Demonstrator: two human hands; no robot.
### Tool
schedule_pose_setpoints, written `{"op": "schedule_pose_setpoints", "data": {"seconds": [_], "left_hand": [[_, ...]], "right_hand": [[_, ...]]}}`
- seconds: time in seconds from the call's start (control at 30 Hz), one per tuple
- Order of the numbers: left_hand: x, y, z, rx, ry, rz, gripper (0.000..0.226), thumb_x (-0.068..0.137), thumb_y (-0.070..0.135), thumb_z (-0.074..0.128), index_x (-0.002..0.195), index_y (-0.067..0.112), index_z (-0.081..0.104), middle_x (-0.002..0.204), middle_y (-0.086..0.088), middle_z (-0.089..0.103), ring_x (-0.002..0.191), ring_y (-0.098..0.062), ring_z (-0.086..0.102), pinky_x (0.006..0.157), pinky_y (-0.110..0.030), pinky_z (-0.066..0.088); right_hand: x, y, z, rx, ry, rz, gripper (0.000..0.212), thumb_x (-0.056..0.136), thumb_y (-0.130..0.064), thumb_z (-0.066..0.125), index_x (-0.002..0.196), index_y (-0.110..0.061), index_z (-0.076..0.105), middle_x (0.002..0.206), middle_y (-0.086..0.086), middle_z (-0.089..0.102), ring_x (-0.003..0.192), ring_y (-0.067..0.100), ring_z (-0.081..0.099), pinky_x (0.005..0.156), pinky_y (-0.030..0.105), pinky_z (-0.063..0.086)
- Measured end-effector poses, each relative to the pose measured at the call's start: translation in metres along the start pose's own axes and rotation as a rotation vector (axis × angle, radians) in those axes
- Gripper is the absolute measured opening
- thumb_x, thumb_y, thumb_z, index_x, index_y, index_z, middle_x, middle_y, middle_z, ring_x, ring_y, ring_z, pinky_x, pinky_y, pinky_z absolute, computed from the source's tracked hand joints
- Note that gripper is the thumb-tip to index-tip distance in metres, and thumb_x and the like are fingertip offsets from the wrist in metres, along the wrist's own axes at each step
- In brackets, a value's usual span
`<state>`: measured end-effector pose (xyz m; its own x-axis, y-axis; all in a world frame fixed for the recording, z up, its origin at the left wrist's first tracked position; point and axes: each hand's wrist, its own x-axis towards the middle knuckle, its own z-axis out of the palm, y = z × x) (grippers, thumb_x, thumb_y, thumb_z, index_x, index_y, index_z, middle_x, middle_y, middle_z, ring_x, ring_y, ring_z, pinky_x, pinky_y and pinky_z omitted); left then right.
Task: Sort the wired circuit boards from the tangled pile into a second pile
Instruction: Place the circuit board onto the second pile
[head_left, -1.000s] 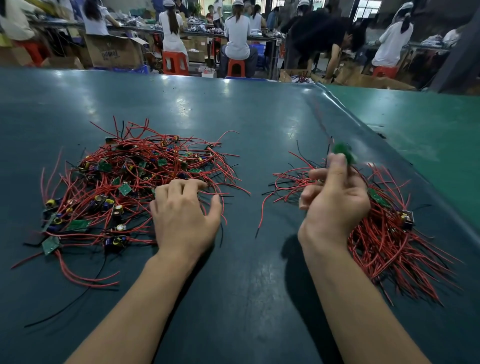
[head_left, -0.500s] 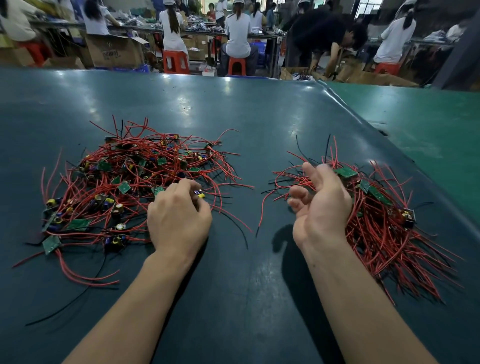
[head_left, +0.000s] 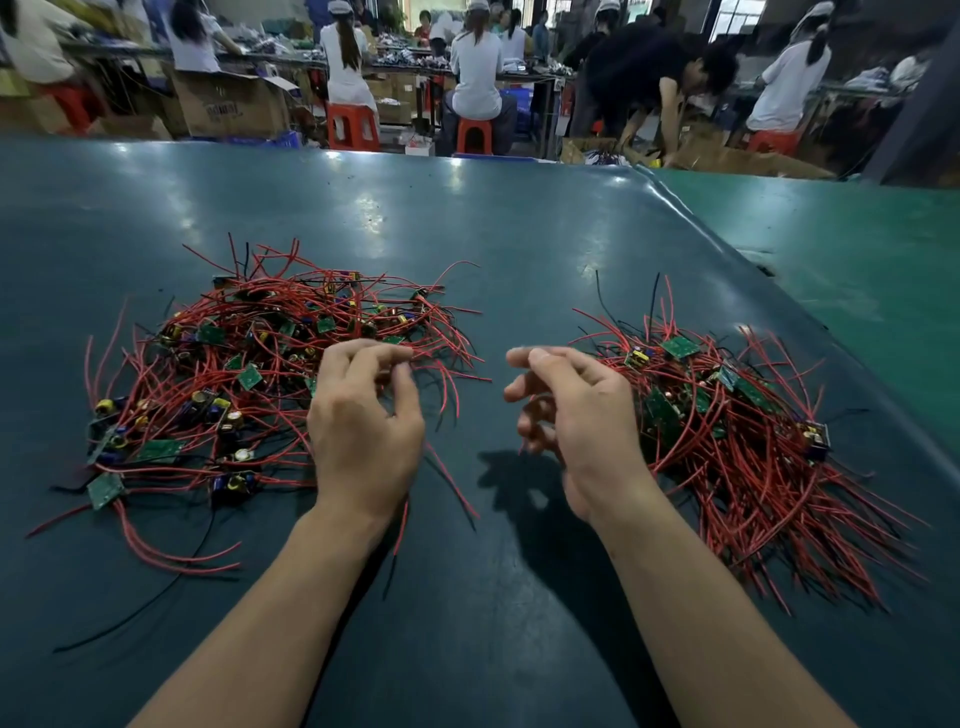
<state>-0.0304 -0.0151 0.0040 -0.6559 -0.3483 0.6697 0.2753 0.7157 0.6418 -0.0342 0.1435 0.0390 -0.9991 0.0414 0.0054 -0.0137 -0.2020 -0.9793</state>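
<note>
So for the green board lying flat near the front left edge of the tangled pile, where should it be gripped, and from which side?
Pinch the green board by its bare outer edges, coming from the front left. It lies flat at the rim of the tangled pile, its outer corner clear of wires; its red leads run back toward the pile.

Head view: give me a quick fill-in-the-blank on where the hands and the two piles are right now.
1. The left hand pinches red wires at the near right edge of the ____ pile.
2. The right hand hangs over the table beside the sorted pile and holds ____.
3. Most wires in both piles are ____ in colour.
4. The table's cover is dark ____.

Missing words: tangled; nothing; red; green
</note>
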Motion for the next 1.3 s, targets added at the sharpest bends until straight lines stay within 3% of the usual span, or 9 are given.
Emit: {"op": "schedule_pose_setpoints", "data": {"seconds": [0.1, 0.2, 0.33, 0.4, 0.53, 0.63, 0.77, 0.9, 1.3], "left_hand": [[-0.006, 0.007, 0.006, -0.073, -0.119, 0.137, 0.009, 0.085, 0.0, 0.069, 0.093, 0.004, 0.07, 0.096, -0.006, 0.061, 0.083, -0.014, 0.058, 0.077, -0.027, 0.052], [-0.007, 0.014, 0.009, -0.166, -0.081, 0.225, 0.012, 0.082, -0.005, 0.071, 0.092, 0.002, 0.068, 0.094, -0.006, 0.061, 0.082, -0.01, 0.056, 0.078, -0.015, 0.046], [-0.009, 0.016, 0.004, -0.391, -0.066, 0.348, 0.013, 0.082, -0.005, 0.072, 0.089, 0.001, 0.064, 0.094, -0.008, 0.062, 0.089, -0.021, 0.062, 0.076, -0.03, 0.052], [-0.012, 0.021, 0.004, -0.508, -0.141, 0.279, 0.016, 0.082, -0.003, 0.073, 0.091, 0.003, 0.063, 0.092, -0.008, 0.064, 0.085, -0.024, 0.065, 0.074, -0.036, 0.055], [-0.013, 0.027, 0.004, -0.705, -0.214, 0.011, 0.016, 0.082, 0.003, 0.072, 0.095, 0.003, 0.063, 0.084, -0.006, 0.069, 0.077, -0.015, 0.069, 0.073, -0.024, 0.055], [-0.013, 0.027, 0.004, -0.776, -0.339, -0.176, 0.027, 0.079, 0.015, 0.08, 0.098, 0.003, 0.064, 0.086, -0.011, 0.071, 0.078, -0.025, 0.071, 0.075, -0.033, 0.059], [-0.01, 0.032, 0.004, -0.859, -0.475, -0.354, 0.025, 0.076, 0.01, 0.074, 0.099, 0.002, 0.069, 0.076, -0.005, 0.073, 0.065, -0.018, 0.068, 0.063, -0.025, 0.056], [-0.006, 0.03, 0.003, -1.08, -0.549, -0.582, 0.018, 0.071, 0.013, 0.073, 0.088, 0.009, 0.075, 0.068, -0.008, 0.064, 0.054, -0.016, 0.056, 0.054, -0.023, 0.051], [-0.01, 0.029, 0.003, -1.096, -0.792, -0.579, 0.01, 0.072, 0.007, 0.067, 0.076, 0.013, 0.075, 0.067, 0.0, 0.063, 0.056, -0.01, 0.056, 0.059, -0.021, 0.049]], "right_hand": [[-0.001, 0.006, 0.004, -0.159, -0.062, 0.096, 0.019, 0.096, -0.016, 0.057, 0.084, -0.011, 0.07, 0.064, -0.003, 0.066, 0.039, 0.009, 0.048, 0.036, 0.016, 0.031], [-0.001, 0.009, 0.005, -0.18, -0.098, 0.153, 0.019, 0.096, -0.022, 0.059, 0.088, -0.009, 0.07, 0.07, 0.001, 0.068, 0.039, 0.011, 0.051, 0.035, 0.016, 0.03], [-0.001, 0.007, 0.004, -0.062, -0.219, 0.157, 0.027, 0.094, -0.039, 0.06, 0.09, -0.015, 0.071, 0.076, -0.001, 0.069, 0.043, 0.013, 0.055, 0.037, 0.014, 0.029], [0.001, 0.007, 0.002, -0.021, -0.238, 0.088, 0.019, 0.092, -0.033, 0.064, 0.093, -0.018, 0.075, 0.077, -0.003, 0.067, 0.046, 0.008, 0.051, 0.042, 0.015, 0.03], [0.004, 0.003, -0.003, 0.107, -0.229, 0.052, 0.01, 0.082, -0.022, 0.071, 0.086, -0.018, 0.079, 0.065, -0.001, 0.065, 0.041, 0.004, 0.045, 0.035, 0.013, 0.03], [0.004, 0.005, -0.003, 0.108, -0.191, 0.017, 0.004, 0.077, -0.018, 0.076, 0.079, -0.016, 0.078, 0.062, 0.002, 0.065, 0.034, 0.005, 0.038, 0.034, 0.013, 0.027], [0.005, 0.009, -0.002, 0.062, -0.085, -0.044, 0.007, 0.081, -0.017, 0.077, 0.074, -0.015, 0.078, 0.052, -0.002, 0.059, 0.033, 0.007, 0.034, 0.036, 0.015, 0.026], [0.005, 0.008, -0.003, -0.004, -0.022, -0.093, 0.007, 0.081, -0.022, 0.077, 0.077, -0.016, 0.079, 0.063, 0.006, 0.064, 0.038, 0.008, 0.04, 0.038, 0.017, 0.03], [0.017, -0.001, -0.018, 0.178, 0.171, -0.112, 0.032, 0.092, -0.021, 0.067, 0.061, -0.016, 0.075, 0.062, -0.002, 0.063, 0.037, 0.007, 0.039, 0.037, 0.015, 0.025]]}}
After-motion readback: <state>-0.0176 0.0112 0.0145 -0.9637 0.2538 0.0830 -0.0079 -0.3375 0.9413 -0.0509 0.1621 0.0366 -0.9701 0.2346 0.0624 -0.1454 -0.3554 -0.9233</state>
